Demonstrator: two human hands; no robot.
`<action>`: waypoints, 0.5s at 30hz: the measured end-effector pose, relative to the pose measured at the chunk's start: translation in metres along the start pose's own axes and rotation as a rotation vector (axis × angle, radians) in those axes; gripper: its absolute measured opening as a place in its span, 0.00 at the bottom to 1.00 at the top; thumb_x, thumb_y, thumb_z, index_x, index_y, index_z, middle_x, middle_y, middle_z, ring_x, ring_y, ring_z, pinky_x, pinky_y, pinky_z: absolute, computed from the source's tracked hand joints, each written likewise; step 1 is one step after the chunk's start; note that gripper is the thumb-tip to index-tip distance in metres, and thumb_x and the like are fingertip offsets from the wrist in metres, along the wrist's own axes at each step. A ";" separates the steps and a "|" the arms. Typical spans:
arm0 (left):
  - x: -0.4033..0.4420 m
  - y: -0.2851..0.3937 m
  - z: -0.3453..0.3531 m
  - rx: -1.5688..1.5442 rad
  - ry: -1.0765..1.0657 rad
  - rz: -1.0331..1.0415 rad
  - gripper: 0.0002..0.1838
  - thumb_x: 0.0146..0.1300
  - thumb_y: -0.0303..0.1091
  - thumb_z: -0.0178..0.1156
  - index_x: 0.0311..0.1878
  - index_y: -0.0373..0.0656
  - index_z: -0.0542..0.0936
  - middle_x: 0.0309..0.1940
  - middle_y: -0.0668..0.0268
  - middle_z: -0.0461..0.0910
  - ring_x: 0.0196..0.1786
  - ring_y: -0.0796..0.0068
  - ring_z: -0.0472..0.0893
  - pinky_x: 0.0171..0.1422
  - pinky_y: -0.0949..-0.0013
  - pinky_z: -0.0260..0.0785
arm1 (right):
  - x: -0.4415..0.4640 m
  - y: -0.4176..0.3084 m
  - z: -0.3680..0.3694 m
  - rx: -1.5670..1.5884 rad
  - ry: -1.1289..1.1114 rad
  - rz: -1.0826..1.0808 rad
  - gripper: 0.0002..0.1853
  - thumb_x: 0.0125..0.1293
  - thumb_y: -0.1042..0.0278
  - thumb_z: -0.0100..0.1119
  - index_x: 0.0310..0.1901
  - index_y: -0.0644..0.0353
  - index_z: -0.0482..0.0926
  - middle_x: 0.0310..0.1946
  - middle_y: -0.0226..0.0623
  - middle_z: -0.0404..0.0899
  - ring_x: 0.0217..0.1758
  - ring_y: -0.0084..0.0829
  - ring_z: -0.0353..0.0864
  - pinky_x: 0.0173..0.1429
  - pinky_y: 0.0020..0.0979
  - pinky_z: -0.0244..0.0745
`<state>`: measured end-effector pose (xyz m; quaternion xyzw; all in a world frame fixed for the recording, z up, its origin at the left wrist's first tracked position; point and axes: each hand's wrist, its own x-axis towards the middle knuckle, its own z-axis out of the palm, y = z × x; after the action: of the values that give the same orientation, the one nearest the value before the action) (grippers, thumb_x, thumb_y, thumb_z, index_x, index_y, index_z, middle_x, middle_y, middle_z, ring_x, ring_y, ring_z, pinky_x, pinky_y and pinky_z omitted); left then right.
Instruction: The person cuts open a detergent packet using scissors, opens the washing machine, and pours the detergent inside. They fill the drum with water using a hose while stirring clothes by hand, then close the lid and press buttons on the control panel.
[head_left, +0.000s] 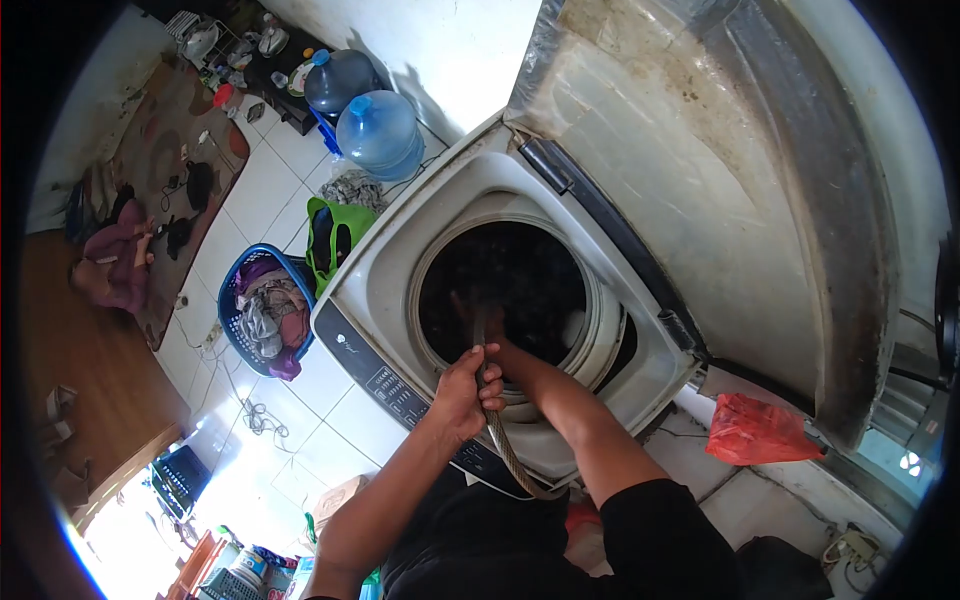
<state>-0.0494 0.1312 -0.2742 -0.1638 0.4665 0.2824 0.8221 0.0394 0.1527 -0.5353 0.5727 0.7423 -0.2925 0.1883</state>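
Note:
A top-loading washing machine [364, 345] stands in front of me with its lid [700, 200] raised. My left hand [468, 393] is closed around a ribbed hose [512, 462] above the near rim of the tub opening. From that fist the hose runs down into the dark drum [500, 265], and its other part curves over the machine's near edge toward my body. My right arm reaches into the drum. Deep in shadow, my right hand [493, 323] appears wrapped around the lower hose; its fingers show only dimly. The hose's lower end is hidden.
Left of the machine are a blue laundry basket [240, 270] with clothes, a green bag [338, 235] and large water bottles [380, 135]. A red plastic bag [760, 430] hangs at the right. Cables [262, 420] lie on the tiles. A person [115, 260] sits at far left.

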 end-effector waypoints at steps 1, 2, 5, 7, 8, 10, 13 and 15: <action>0.000 0.000 0.000 -0.001 0.005 0.000 0.14 0.79 0.46 0.44 0.54 0.49 0.71 0.24 0.74 0.62 0.21 0.83 0.59 0.25 0.76 0.54 | 0.009 -0.001 0.018 -0.057 0.139 -0.002 0.38 0.67 0.61 0.51 0.78 0.38 0.51 0.73 0.53 0.58 0.63 0.61 0.72 0.58 0.60 0.72; 0.002 0.000 0.000 -0.012 0.002 -0.010 0.14 0.79 0.46 0.44 0.54 0.49 0.71 0.24 0.74 0.62 0.21 0.83 0.59 0.25 0.77 0.54 | 0.014 -0.001 0.026 -0.113 0.280 -0.002 0.37 0.67 0.63 0.49 0.78 0.38 0.51 0.72 0.52 0.60 0.58 0.58 0.77 0.59 0.59 0.71; 0.005 -0.001 0.001 -0.014 0.007 -0.022 0.14 0.79 0.47 0.44 0.54 0.48 0.71 0.24 0.74 0.62 0.21 0.83 0.58 0.25 0.77 0.53 | 0.035 0.009 0.023 -0.099 0.258 -0.071 0.36 0.67 0.63 0.50 0.77 0.37 0.56 0.73 0.47 0.62 0.66 0.52 0.73 0.65 0.55 0.69; 0.006 -0.006 0.001 -0.007 0.006 -0.020 0.14 0.79 0.47 0.44 0.54 0.48 0.71 0.24 0.74 0.62 0.21 0.83 0.58 0.25 0.77 0.53 | 0.032 0.026 -0.009 0.046 0.167 -0.149 0.33 0.69 0.61 0.50 0.76 0.38 0.59 0.72 0.47 0.64 0.67 0.50 0.73 0.69 0.52 0.67; 0.007 -0.006 0.001 -0.012 0.012 -0.024 0.14 0.79 0.47 0.44 0.54 0.48 0.71 0.24 0.74 0.62 0.21 0.83 0.58 0.25 0.77 0.53 | 0.033 0.038 -0.023 0.188 0.080 -0.228 0.30 0.70 0.60 0.49 0.75 0.39 0.62 0.70 0.47 0.67 0.68 0.47 0.73 0.72 0.48 0.65; 0.006 -0.006 0.004 -0.012 0.010 -0.024 0.14 0.79 0.47 0.44 0.54 0.48 0.71 0.24 0.74 0.62 0.21 0.83 0.58 0.25 0.77 0.53 | 0.040 0.062 -0.039 0.245 0.041 -0.265 0.29 0.70 0.57 0.50 0.73 0.43 0.64 0.69 0.48 0.69 0.69 0.47 0.72 0.72 0.46 0.65; 0.003 -0.005 0.005 -0.026 0.033 -0.024 0.14 0.79 0.46 0.44 0.54 0.48 0.71 0.24 0.74 0.62 0.21 0.83 0.59 0.24 0.77 0.54 | 0.034 0.107 -0.062 0.385 0.020 -0.210 0.30 0.70 0.53 0.55 0.71 0.49 0.66 0.66 0.51 0.71 0.69 0.49 0.71 0.72 0.45 0.66; 0.003 -0.006 0.002 -0.031 0.003 -0.011 0.14 0.79 0.46 0.45 0.54 0.48 0.71 0.24 0.74 0.63 0.22 0.83 0.59 0.24 0.77 0.54 | 0.022 0.117 -0.095 0.463 0.043 -0.111 0.31 0.69 0.50 0.57 0.71 0.52 0.67 0.65 0.52 0.72 0.69 0.49 0.71 0.71 0.45 0.68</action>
<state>-0.0434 0.1289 -0.2754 -0.1796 0.4623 0.2848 0.8203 0.1507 0.2508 -0.5018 0.5648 0.6897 -0.4526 0.0200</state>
